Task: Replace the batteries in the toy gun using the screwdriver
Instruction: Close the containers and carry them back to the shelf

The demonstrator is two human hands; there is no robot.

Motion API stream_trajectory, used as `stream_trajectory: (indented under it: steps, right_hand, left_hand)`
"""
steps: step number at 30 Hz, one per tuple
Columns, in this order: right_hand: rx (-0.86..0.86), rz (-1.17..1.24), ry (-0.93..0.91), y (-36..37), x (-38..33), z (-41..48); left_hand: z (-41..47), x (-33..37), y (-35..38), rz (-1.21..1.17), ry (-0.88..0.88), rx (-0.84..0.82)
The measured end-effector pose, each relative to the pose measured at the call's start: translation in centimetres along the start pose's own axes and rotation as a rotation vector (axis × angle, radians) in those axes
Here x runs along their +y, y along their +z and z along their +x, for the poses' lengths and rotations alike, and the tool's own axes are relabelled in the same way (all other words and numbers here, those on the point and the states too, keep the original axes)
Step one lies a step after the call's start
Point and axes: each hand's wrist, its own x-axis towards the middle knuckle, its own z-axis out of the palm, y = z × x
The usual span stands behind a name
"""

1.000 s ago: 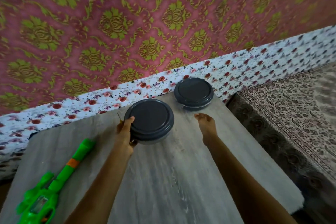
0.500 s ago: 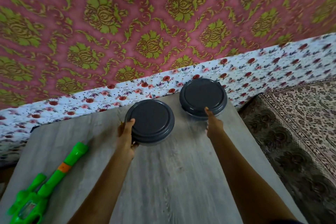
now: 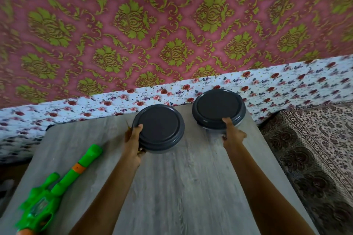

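- Two bare arms reach in from the bottom of the picture, at 6 o'clock, and stretch across the grey wooden bench (image 3: 181, 187).
- The toy gun (image 3: 64, 179) lies flat on the bench at 8 o'clock, well apart from both hands. It is bright green with an orange band on the barrel. The barrel points up toward 1 o'clock.
- The left hand (image 3: 133, 145) is a little past the middle of the bench, at 11 o'clock. It holds the left tub (image 3: 158, 127). The thumb lies on the edge of the dark lid and the fingers wrap round the side.
- The right hand (image 3: 234, 135) is at 1 o'clock. It holds the right tub (image 3: 217, 108) the same way, with the thumb on the lid edge and the fingers curled at the side.
- Both tubs are round and have dark grey lids on. They sit side by side near the far edge of the bench, close but not touching. The right tub is a bit farther away.
- A brown patterned bedspread (image 3: 315, 149) lies beside the bench at 3 o'clock.
- A white cloth with small red flowers (image 3: 91, 104) runs behind the bench from 9 o'clock to 2 o'clock.
- A pink cloth with big green leaf shapes (image 3: 172, 25) fills the top at 12 o'clock.
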Motion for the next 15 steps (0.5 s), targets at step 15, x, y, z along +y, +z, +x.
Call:
stream_trajectory:
  steps: [15]
  right_hand:
    - [-0.532, -0.195, -0.007, 10.1, 14.0, -21.5]
  left_hand:
    - [-4.1, 6.0, -29.6, -0.252, 0.141, 0.319]
